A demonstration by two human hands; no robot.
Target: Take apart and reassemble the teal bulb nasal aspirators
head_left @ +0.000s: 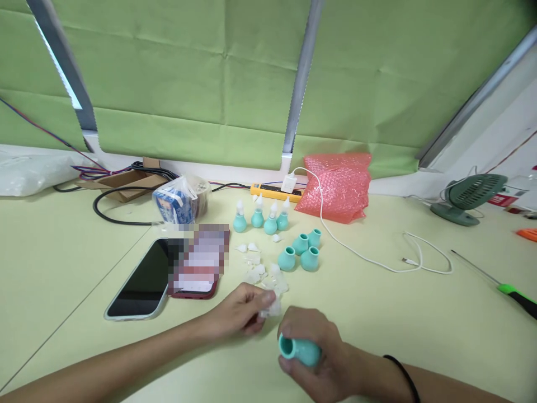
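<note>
My right hand (323, 347) is wrapped round a teal rubber bulb (308, 351), its open mouth facing left. In my left hand (247, 310) a clear plastic piece (272, 307) is pinched between thumb and fingers. Just beyond it lie more clear plastic parts (255, 274) and small white tips (252, 247). To their right stand several bare teal bulbs (310, 259) with open mouths. Farther back, several bulbs with clear and white nozzles fitted (240, 218) stand upright in a group.
Two phones lie on the left, one dark-screened (140, 280) and one lit (201, 260). Behind are a plastic-wrapped blue pack (174, 201), a yellow power strip (272, 192) and a pink bubble-wrap bag (335, 187). A white cable (377, 267), screwdriver (505, 288) and green fan (474, 190) occupy the right.
</note>
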